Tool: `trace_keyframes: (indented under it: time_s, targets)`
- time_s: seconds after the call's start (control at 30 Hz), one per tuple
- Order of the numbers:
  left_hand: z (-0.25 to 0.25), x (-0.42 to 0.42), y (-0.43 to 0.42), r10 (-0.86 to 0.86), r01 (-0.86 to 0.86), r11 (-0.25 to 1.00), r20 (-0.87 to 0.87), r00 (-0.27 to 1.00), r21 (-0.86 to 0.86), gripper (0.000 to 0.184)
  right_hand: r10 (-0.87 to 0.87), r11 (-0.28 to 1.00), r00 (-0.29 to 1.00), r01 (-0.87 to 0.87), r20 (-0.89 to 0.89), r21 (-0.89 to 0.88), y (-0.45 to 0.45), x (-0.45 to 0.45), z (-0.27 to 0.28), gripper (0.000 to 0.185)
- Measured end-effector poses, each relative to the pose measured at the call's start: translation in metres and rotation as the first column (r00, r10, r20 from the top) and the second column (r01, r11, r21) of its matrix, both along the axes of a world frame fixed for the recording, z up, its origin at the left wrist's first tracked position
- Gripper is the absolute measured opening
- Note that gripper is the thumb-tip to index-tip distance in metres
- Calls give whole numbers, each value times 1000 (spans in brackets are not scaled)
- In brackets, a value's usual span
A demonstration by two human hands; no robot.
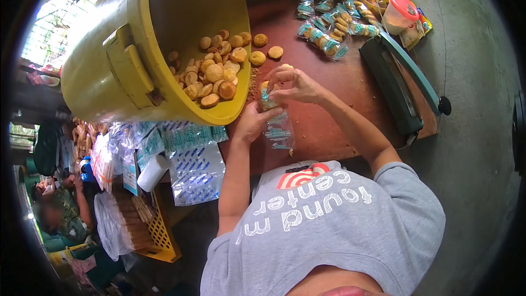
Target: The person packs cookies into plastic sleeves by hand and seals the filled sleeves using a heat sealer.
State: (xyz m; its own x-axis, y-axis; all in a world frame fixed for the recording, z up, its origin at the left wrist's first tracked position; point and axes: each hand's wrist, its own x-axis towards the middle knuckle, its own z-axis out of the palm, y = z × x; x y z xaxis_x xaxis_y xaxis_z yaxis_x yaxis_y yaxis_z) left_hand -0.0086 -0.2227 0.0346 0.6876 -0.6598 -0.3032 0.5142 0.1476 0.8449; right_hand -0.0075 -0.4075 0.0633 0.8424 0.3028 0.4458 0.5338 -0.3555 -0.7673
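Observation:
My left hand (256, 122) is closed around a small clear plastic bag (278, 131) with teal print, whose lower end hangs loose. A round golden cookie (264, 85) shows at the bag's top. My right hand (298, 86) is bent over that top, its thumb and fingers closed at the cookie. Part of another pale cookie (286, 66) peeks out behind the right hand; whether the hand holds it I cannot tell. Left of the hands, a yellow tub (112, 93) lies on its side with many loose cookies (213, 71) inside its mouth.
Filled cookie packs (329, 27) lie at the table's back right, near a red-lidded container (401, 13). A bag sealer (392, 85) with a raised arm stands on the right. Printed bags (197, 170) cover the left edge. Another person (63, 214) is at far left beside a yellow crate (160, 235).

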Motion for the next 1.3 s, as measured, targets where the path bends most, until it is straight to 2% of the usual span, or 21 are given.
trace_keyframes:
  time_s: [0.07,0.13,0.27,0.33,0.37,0.4,0.43,0.47,0.57,0.63,0.67,0.73,0.77,0.8,0.87,0.9,0.93,1.07,1.13,1.17,1.3]
  targets:
    - [7,-2,5,-13,12,1000,-67,998,-14,37,-30,1000,999,30,-13,4,4,2,-14,23]
    - [4,-1,6,-24,17,998,-119,993,-62,38,48,975,846,76,-530,209,12,-2,-10,22]
    - [6,-4,14,-58,42,996,-201,978,-84,39,71,992,869,-8,-489,129,20,22,-9,21]
    - [5,-5,15,-45,32,997,-182,982,-72,40,-127,968,961,175,-247,182,18,57,-24,22]
    - [4,-6,15,-36,26,998,-164,986,-62,41,-125,968,961,173,-246,183,15,70,-34,22]
    - [4,-7,15,-27,20,998,-146,989,-52,42,-328,939,945,324,-17,-117,13,82,-46,23]
    - [5,-7,13,-26,18,998,-144,989,-52,42,-433,787,863,503,260,-359,12,90,-53,25]
    - [5,-6,12,0,-2,1000,-87,996,-23,44,-431,788,863,502,262,-357,12,95,-62,25]
    - [-1,-2,11,55,-55,998,-5,998,13,47,-352,752,882,466,313,-466,15,102,-63,26]
    - [-4,-1,12,81,-81,997,12,997,20,47,-398,902,891,338,-219,-268,10,96,-39,18]
    - [-4,-1,11,75,-76,995,17,997,65,47,-398,902,891,336,-219,-270,6,96,-33,18]
    - [-6,1,9,68,-70,992,20,997,106,46,-162,952,922,239,-351,190,-1,93,-18,9]
    - [-10,2,8,87,-94,988,63,994,123,47,-21,964,934,113,-356,240,-6,85,-10,9]
    - [-13,3,5,102,-117,983,105,989,139,48,-26,964,932,119,-361,239,-9,78,-7,9]
    - [-14,6,0,86,-105,988,166,982,114,45,194,979,889,-150,-414,138,-12,64,-3,15]
    - [-15,8,-2,76,-99,991,233,970,88,43,74,988,860,-130,-505,-77,-11,50,16,23]
    - [-15,9,-5,68,-90,992,229,971,88,43,67,990,858,-122,-509,-77,-11,45,19,23]
    - [-9,11,-8,105,-104,994,43,993,-25,36,32,999,774,-52,-633,-12,-6,37,12,32]
    - [-2,11,-9,109,-115,989,-65,992,-98,33,125,986,933,-155,-337,-63,-3,35,0,31]
    - [0,9,-9,79,-94,989,-133,988,-114,30,68,983,896,-136,-438,-125,-1,36,-5,30]
    - [2,2,-3,82,-124,985,-303,949,-122,28,78,972,859,-179,-506,-155,12,35,15,25]
